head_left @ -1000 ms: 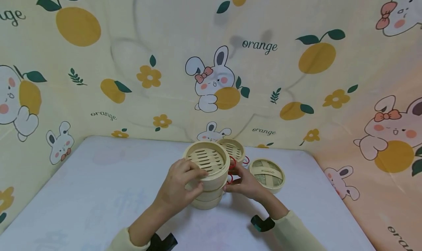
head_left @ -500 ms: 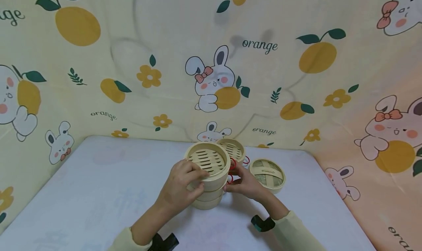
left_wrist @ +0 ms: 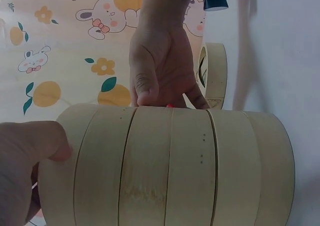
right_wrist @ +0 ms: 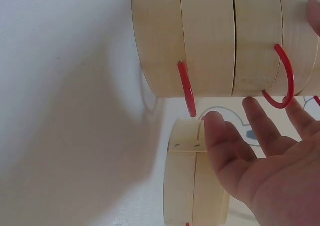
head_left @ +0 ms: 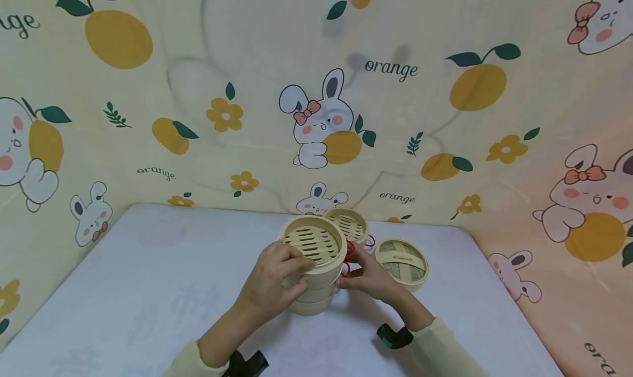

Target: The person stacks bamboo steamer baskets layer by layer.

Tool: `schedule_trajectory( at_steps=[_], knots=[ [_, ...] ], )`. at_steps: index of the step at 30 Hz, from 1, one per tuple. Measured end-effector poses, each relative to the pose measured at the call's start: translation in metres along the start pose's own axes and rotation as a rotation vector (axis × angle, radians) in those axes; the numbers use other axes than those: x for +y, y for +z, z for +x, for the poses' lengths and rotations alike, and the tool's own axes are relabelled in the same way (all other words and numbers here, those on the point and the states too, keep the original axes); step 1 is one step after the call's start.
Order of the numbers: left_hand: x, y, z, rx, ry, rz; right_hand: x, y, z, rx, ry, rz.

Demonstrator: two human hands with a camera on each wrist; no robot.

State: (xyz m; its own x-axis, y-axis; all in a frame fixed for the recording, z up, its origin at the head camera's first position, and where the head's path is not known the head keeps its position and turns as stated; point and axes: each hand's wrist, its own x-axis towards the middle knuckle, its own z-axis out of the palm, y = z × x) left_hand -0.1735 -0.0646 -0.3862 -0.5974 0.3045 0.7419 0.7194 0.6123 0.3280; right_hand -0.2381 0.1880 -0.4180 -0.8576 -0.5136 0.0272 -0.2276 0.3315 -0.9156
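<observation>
A stack of round bamboo steamer baskets stands on the white table, the top basket showing its slatted floor. My left hand pinches that top basket's near-left rim, thumb outside and fingers over the edge; the left wrist view shows the thumb against the wall. On the opposite side, my right hand has its fingers spread along the stack. In the right wrist view these loosely extended fingers reach right to the wall beside a red loop. A lower red loop hangs nearer the table.
Behind the stack sits another slatted steamer basket with red loops. To the right lies a round woven piece with a band across it, like a steamer lid. A printed cloth rises behind the table.
The top basket has shifted slightly to the right and toward me, with my left hand moving along on its rim. My right hand stays in nearly the same place.
</observation>
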Motion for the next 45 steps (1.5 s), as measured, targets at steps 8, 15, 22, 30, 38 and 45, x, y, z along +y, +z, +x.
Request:
schedule_trajectory(
  at_steps=[8,15,22,30,38,45],
  knots=[
    [-0.003,-0.001,0.0,-0.018,0.036,0.022,0.001,0.0,0.001,0.023,-0.014,-0.063],
    [-0.005,0.0,-0.001,-0.026,0.053,0.028,-0.001,0.001,0.0,0.028,-0.02,-0.091],
    [-0.004,0.001,-0.002,-0.036,0.051,0.037,-0.001,0.001,0.0,0.045,-0.045,-0.126],
    [-0.005,0.0,-0.001,-0.012,0.08,0.028,-0.002,0.001,-0.002,0.061,-0.039,-0.207],
    [-0.014,-0.004,-0.003,0.054,-0.111,0.001,-0.008,-0.006,-0.016,0.155,-0.141,-0.468],
    [-0.024,-0.005,-0.004,0.004,-0.368,-0.145,-0.01,-0.017,-0.027,0.286,-0.129,-0.745]
  ],
)
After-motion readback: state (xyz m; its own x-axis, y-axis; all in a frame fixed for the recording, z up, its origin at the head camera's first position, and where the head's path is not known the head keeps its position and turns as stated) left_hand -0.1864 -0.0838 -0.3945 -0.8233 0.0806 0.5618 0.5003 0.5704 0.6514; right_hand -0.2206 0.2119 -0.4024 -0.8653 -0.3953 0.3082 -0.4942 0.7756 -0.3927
